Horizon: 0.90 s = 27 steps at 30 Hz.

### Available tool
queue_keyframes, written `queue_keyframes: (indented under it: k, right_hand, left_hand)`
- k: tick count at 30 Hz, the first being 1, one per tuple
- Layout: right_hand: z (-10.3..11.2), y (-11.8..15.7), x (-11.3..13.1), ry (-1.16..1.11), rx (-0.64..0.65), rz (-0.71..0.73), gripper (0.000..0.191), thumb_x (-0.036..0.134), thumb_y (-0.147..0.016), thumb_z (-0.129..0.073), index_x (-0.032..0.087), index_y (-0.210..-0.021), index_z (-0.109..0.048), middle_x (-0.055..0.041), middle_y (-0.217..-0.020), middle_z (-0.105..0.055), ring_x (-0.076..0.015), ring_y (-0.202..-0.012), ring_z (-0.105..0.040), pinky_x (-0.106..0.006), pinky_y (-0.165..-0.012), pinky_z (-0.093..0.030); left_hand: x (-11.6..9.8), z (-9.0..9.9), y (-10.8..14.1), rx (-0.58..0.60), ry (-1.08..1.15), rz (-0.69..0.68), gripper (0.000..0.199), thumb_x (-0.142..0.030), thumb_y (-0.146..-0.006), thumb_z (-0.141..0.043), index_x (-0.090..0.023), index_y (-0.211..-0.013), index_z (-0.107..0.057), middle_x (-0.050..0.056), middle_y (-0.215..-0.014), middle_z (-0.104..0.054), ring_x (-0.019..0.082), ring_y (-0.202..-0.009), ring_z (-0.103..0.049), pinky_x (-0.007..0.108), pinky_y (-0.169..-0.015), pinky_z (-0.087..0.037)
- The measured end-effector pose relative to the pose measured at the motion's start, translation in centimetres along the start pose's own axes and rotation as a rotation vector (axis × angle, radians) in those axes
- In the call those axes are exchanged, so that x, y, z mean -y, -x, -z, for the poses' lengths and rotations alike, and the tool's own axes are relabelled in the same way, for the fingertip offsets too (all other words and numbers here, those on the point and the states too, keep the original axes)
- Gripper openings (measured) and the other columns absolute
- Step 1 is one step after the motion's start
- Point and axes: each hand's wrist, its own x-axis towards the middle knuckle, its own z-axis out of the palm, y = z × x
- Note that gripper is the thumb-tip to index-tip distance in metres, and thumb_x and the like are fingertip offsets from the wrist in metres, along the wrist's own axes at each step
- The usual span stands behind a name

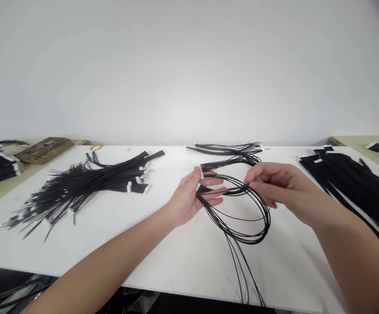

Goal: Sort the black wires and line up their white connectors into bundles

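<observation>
A black wire harness (265, 218) with a white connector (199, 174) is held between my two hands above the white table. My left hand (189, 194) grips the connector between thumb and fingers, the other fingers stretched out under the wires. Out of the connector the thin wires loop to the right, and a few loose ends hang down past the table's front edge. My right hand (276, 183) pinches wires at the right of the loop between thumb and forefinger. Just behind, more black wire bundles (225, 149) with white connectors lie on the table.
A big pile of black harnesses (88, 181) lies to the left on the white table (163, 257), and another stack (356, 183) to the right. A brown, worn block (44, 150) and a yellow ring (96, 147) sit at the back left. A plain wall (189, 69) rises behind.
</observation>
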Motion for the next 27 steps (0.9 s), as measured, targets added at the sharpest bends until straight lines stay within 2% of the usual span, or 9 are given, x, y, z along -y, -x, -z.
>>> queue_keyframes:
  k: [4,7,12,14,17,21,22,24,27]
  right_hand:
    - [1.8,0.2,0.4,-0.353,-0.159,0.023,0.011,0.036,-0.08,-0.06,0.025,-0.081,-0.056,0.0071,-0.051,-0.022,-0.006,-0.04,-0.021,-0.022,-0.038,-0.023]
    - [2.6,0.4,0.8,-0.47,-0.271,0.051,0.012,0.038,-0.08,-0.054,0.026,-0.077,-0.055,0.0043,-0.057,-0.028,-0.0068,-0.041,-0.024,-0.024,-0.037,-0.022]
    - [2.4,0.5,0.8,-0.487,-0.337,0.1,0.016,0.031,-0.073,-0.054,0.029,-0.087,-0.059,-0.0005,-0.073,-0.047,-0.0078,-0.047,-0.034,-0.027,-0.041,-0.028]
    - [2.1,0.3,0.6,-0.463,-0.359,0.155,0.017,0.031,-0.072,-0.057,0.031,-0.089,-0.06,-0.0007,-0.076,-0.048,-0.0083,-0.049,-0.036,-0.027,-0.043,-0.032]
    - [1.5,-0.4,0.3,-0.497,-0.462,0.207,0.007,0.034,-0.079,-0.058,0.029,-0.084,-0.059,0.0007,-0.075,-0.045,-0.0083,-0.054,-0.04,-0.026,-0.05,-0.04]
    - [1.1,-1.1,0.0,-0.555,-0.575,0.224,0.019,0.046,-0.083,-0.055,0.027,-0.081,-0.057,-0.0014,-0.08,-0.048,-0.0137,-0.072,-0.052,-0.03,-0.066,-0.048]
    - [1.1,-1.1,0.0,-0.54,-0.58,0.221,0.021,0.048,-0.084,-0.052,0.028,-0.083,-0.057,-0.0017,-0.078,-0.047,-0.0146,-0.072,-0.052,-0.03,-0.066,-0.048]
    - [1.0,-1.0,0.0,-0.467,-0.557,0.209,0.022,0.05,-0.085,-0.048,0.03,-0.089,-0.058,0.0002,-0.066,-0.04,-0.0131,-0.059,-0.045,-0.028,-0.054,-0.044]
    - [0.7,-0.7,0.0,-0.345,-0.483,0.204,0.017,0.043,-0.084,-0.052,0.031,-0.093,-0.061,0.0038,-0.056,-0.028,-0.0097,-0.045,-0.027,-0.025,-0.038,-0.027]
  left_hand:
    - [-0.3,0.1,0.0,0.027,-0.036,0.021,0.041,-0.053,-0.081,-0.05,-0.016,-0.097,-0.058,0.01,-0.099,-0.066,0.025,-0.076,-0.069,0.035,-0.061,-0.056]
    - [-0.5,0.1,0.0,0.036,-0.057,0.025,0.043,-0.055,-0.082,-0.047,-0.017,-0.099,-0.056,0.009,-0.097,-0.066,0.022,-0.066,-0.069,0.031,-0.054,-0.055]
    - [-0.5,0.3,-0.1,0.042,-0.049,0.017,0.044,-0.056,-0.081,-0.047,-0.017,-0.1,-0.055,0.006,-0.09,-0.067,0.019,-0.058,-0.067,0.026,-0.046,-0.052]
    - [-0.5,0.4,-0.2,0.047,-0.036,0.013,0.044,-0.056,-0.081,-0.047,-0.017,-0.099,-0.055,0.005,-0.086,-0.067,0.018,-0.056,-0.067,0.025,-0.045,-0.051]
    - [-0.4,0.5,-0.3,0.048,-0.034,0.015,0.044,-0.056,-0.081,-0.047,-0.018,-0.1,-0.055,0.004,-0.082,-0.067,0.018,-0.054,-0.066,0.025,-0.044,-0.05]
    - [-0.5,0.4,-0.2,0.022,-0.047,0.014,0.045,-0.056,-0.082,-0.046,-0.017,-0.103,-0.055,0.003,-0.079,-0.066,0.017,-0.052,-0.065,0.025,-0.043,-0.049]
    - [-0.5,0.4,-0.2,0.017,-0.05,0.015,0.045,-0.056,-0.082,-0.046,-0.017,-0.103,-0.055,0.003,-0.078,-0.066,0.017,-0.052,-0.065,0.024,-0.043,-0.048]
    - [-0.6,0.4,-0.2,0.013,-0.057,0.019,0.046,-0.057,-0.081,-0.047,-0.017,-0.103,-0.055,0.003,-0.075,-0.065,0.017,-0.051,-0.065,0.024,-0.042,-0.048]
    - [-0.6,0.4,-0.2,0.016,-0.063,0.021,0.048,-0.058,-0.08,-0.047,-0.017,-0.104,-0.055,0.003,-0.073,-0.064,0.017,-0.05,-0.064,0.024,-0.041,-0.047]
